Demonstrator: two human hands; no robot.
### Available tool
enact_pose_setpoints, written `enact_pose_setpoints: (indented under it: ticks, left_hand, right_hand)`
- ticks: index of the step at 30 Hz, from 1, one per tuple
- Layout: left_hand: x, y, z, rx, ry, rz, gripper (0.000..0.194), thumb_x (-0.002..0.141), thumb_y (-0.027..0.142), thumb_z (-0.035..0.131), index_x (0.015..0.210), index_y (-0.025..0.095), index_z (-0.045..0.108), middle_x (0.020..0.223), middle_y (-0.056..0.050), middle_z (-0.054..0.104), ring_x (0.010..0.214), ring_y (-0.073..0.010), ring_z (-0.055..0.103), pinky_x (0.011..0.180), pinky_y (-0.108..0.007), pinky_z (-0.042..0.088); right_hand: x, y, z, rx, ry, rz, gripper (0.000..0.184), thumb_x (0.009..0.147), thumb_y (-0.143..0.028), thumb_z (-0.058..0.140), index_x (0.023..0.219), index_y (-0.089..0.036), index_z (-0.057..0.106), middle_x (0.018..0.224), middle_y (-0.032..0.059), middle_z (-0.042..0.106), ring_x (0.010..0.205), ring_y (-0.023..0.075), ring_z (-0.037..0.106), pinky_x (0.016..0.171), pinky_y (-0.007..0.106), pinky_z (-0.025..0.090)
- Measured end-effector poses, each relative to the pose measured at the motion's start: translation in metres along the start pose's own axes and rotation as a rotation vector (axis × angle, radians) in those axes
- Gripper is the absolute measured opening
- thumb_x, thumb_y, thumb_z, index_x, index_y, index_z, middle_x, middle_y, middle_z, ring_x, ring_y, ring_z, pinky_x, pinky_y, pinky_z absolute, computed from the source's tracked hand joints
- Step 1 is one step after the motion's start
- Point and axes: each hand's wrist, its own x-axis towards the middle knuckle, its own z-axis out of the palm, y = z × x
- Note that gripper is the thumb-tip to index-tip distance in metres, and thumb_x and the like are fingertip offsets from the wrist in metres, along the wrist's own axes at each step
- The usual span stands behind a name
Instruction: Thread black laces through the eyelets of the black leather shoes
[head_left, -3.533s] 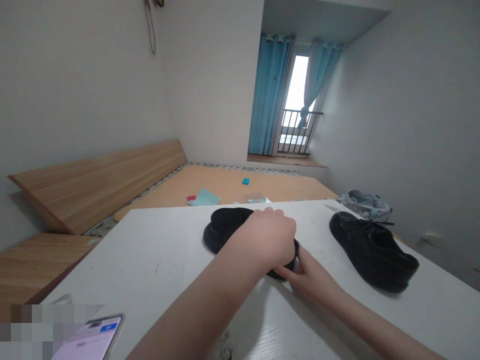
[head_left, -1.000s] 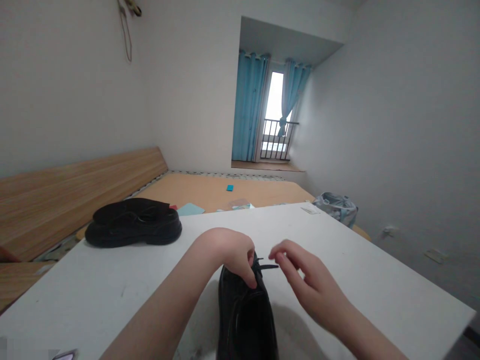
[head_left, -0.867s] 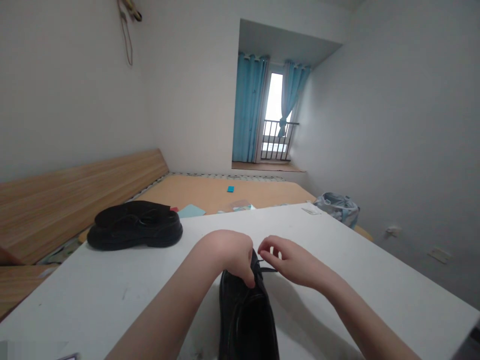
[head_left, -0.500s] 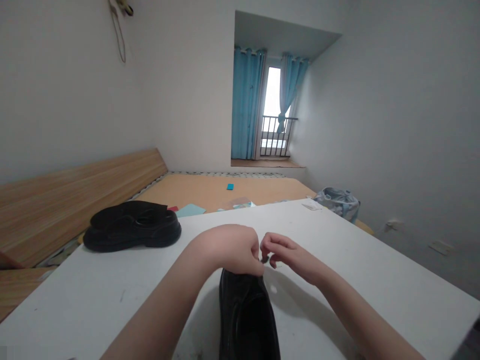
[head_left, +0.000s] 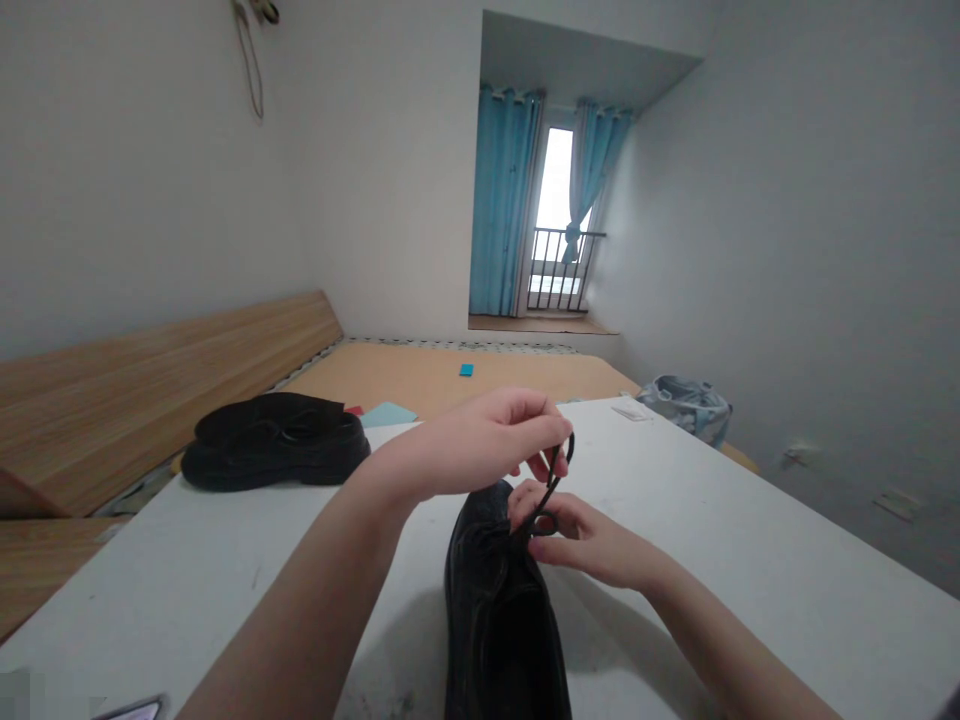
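Note:
A black shoe (head_left: 466, 610) stands on the white table (head_left: 300, 570) in front of me, its opening toward me. My left hand (head_left: 491, 440) is raised above the toe and pinches a black shoelace (head_left: 552, 486) between thumb and fingers, pulling it up from the shoe. Lower, at the right side of the laced part, my right hand (head_left: 600, 542) has its fingers curled around the base of the lace. Where its fingertips grip is partly hidden. A second black shoe (head_left: 277, 452) lies at the table's far left edge.
Behind the table is a tan bed surface (head_left: 405, 365) with a small blue square (head_left: 466, 370) and a pale green sheet (head_left: 388, 414). A fabric basket (head_left: 690, 405) sits by the right wall. The corner of a phone-like object (head_left: 139, 710) shows at bottom left.
My left hand has risen off the shoe's toe, drawing the lace upward. The right hand has moved left and closer to the shoe. The view has shifted slightly.

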Motion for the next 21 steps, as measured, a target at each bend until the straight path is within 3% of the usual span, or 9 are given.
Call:
enact_pose_setpoints:
  ticks: [4, 7, 11, 21]
  left_hand:
    - [0.003, -0.013, 0.0, 0.43, -0.048, -0.207, 0.036, 0.085, 0.037, 0.035, 0.076, 0.016, 0.062, 0.08, -0.005, 0.066, 0.072, -0.0154, 0.058, 0.063, -0.025, 0.041]
    - [0.001, -0.018, 0.002, 0.666, -0.228, -0.397, 0.026, 0.075, 0.027, 0.044, 0.078, 0.017, 0.068, 0.079, -0.005, 0.068, 0.067, -0.0168, 0.058, 0.054, -0.025, 0.037]
    - [-0.001, -0.02, 0.005, 0.618, -0.461, -0.357, 0.027, 0.065, 0.028, 0.056, 0.088, 0.025, 0.07, 0.084, 0.001, 0.07, 0.069, -0.0147, 0.059, 0.052, -0.021, 0.037]
    - [0.002, -0.018, 0.013, 0.754, -0.443, -0.38, 0.032, 0.061, 0.042, 0.064, 0.086, 0.023, 0.072, 0.072, 0.0, 0.066, 0.055, -0.0145, 0.051, 0.049, -0.025, 0.036]
  right_hand:
    - [0.004, 0.004, 0.005, 0.052, 0.101, -0.001, 0.023, 0.084, -0.039, 0.059, 0.079, -0.017, 0.065, 0.092, 0.0042, 0.054, 0.089, 0.0183, 0.049, 0.082, 0.031, 0.037]
    - [0.005, 0.007, 0.005, 0.241, 0.227, 0.06, 0.031, 0.084, -0.043, 0.058, 0.069, -0.016, 0.062, 0.072, 0.001, 0.051, 0.069, 0.0143, 0.045, 0.065, 0.027, 0.035]
    - [0.005, 0.009, 0.0, 0.438, 0.312, 0.093, 0.037, 0.09, -0.048, 0.043, 0.068, -0.019, 0.049, 0.058, -0.0031, 0.043, 0.053, 0.0116, 0.038, 0.053, 0.025, 0.029]
    - [0.006, 0.004, 0.007, 0.638, 0.207, 0.026, 0.027, 0.089, -0.044, 0.048, 0.086, -0.02, 0.059, 0.081, 0.0047, 0.06, 0.077, 0.0173, 0.056, 0.066, 0.028, 0.039]
